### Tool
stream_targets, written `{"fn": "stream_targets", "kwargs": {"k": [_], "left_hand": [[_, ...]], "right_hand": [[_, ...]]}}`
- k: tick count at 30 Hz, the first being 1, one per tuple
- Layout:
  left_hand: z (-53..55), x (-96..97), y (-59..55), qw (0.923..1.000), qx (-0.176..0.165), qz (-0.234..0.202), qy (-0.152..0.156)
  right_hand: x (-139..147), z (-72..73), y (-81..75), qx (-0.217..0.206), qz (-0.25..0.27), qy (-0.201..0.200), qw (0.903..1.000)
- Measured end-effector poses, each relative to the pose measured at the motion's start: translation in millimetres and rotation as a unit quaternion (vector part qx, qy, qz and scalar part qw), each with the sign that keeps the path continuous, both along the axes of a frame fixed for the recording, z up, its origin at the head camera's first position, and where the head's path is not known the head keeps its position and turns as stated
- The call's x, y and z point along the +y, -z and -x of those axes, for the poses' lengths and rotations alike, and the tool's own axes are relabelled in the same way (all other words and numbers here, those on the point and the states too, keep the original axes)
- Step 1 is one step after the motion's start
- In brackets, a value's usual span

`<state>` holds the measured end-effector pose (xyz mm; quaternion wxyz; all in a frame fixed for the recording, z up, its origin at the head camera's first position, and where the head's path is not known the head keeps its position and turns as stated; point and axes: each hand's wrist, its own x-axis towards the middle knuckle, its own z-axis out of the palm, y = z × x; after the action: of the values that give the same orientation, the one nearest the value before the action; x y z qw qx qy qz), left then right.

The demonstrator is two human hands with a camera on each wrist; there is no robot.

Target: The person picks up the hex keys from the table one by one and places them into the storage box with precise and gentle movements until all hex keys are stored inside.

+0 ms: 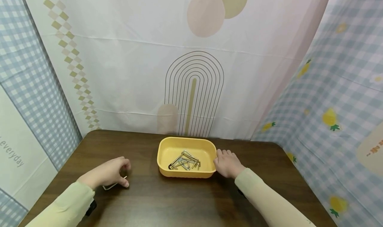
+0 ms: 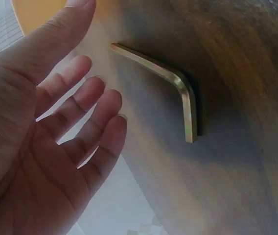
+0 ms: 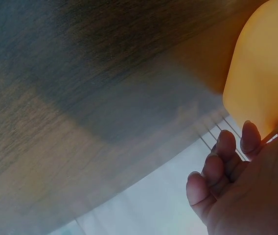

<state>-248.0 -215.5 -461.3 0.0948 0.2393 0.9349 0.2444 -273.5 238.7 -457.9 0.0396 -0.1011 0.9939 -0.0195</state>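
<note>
A brass-coloured hex key [image 2: 180,85] lies on the wooden table, its bend toward the upper right in the left wrist view. Beside it hovers my left hand [image 1: 110,172], thumb and fingers spread apart with nothing between them. In the head view this hand partly covers the key [image 1: 110,187]. A yellow plastic tub [image 1: 187,174] stands to the right of that hand, with several hex keys [image 1: 185,161] heaped inside. My right hand [image 1: 228,164] pinches the tub's right rim, other fingers loosely curled outside it; its thumb is hidden in the right wrist view.
The dark wooden table [image 1: 167,200] ends at a white patterned curtain [image 1: 134,80] behind the tub. Blue checked cloth [image 1: 323,80] hangs along the right side, and more checked cloth [image 1: 30,54] on the left.
</note>
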Motion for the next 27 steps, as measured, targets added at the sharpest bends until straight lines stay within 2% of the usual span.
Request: {"fn": "stream_targets", "kwargs": {"k": [15, 27], "left_hand": [[0.0, -3.2, 9.5, 0.9996, 0.01, 0.012, 0.022], [1.7, -13.7, 13.5, 1.0, 0.002, 0.0, 0.009]], "right_hand": [[-0.2, -0.7, 0.2, 0.0, 0.003, 0.002, 1.0], [-0.2, -0.7, -0.3, 0.003, 0.003, -0.001, 1.0]]}}
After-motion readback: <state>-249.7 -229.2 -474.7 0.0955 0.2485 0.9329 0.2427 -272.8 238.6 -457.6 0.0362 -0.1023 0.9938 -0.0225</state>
